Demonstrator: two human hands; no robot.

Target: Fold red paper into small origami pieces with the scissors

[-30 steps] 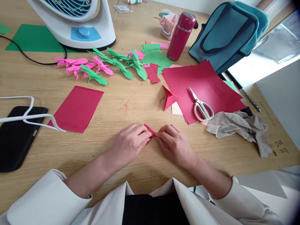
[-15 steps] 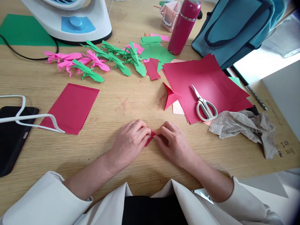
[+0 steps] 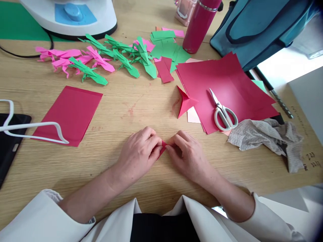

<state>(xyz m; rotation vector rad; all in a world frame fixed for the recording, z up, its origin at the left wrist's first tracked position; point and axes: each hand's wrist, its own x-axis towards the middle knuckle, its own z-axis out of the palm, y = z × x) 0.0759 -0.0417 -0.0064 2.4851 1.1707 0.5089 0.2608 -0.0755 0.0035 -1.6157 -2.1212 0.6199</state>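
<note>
Between my two hands is a small folded piece of red paper [image 3: 163,146], mostly covered by the fingers. My left hand [image 3: 142,153] is closed on its left part, thumb and fingertips pinching it. From the other side my right hand [image 3: 188,154] pinches its right tip. Beyond the hands, a red folded paper shape [image 3: 185,102] with pointed ends rests by large red sheets [image 3: 209,77]. White-handled scissors [image 3: 223,112] lie on those sheets. Several green folded paper figures [image 3: 126,64] and pink ones [image 3: 68,58] lie in a group farther back.
A stack of red paper [image 3: 68,116] lies left, near a white wire stand [image 3: 37,125] and a black phone-like device [image 3: 12,144]. At the back stand a white appliance base [image 3: 75,16], a red bottle [image 3: 199,27] and a blue bag [image 3: 254,30]. A crumpled grey cloth [image 3: 267,141] lies right.
The camera view has shifted slightly downward. Both hands keep their pinch at the same spot; less of the small red paper shows beneath my left fingers.
</note>
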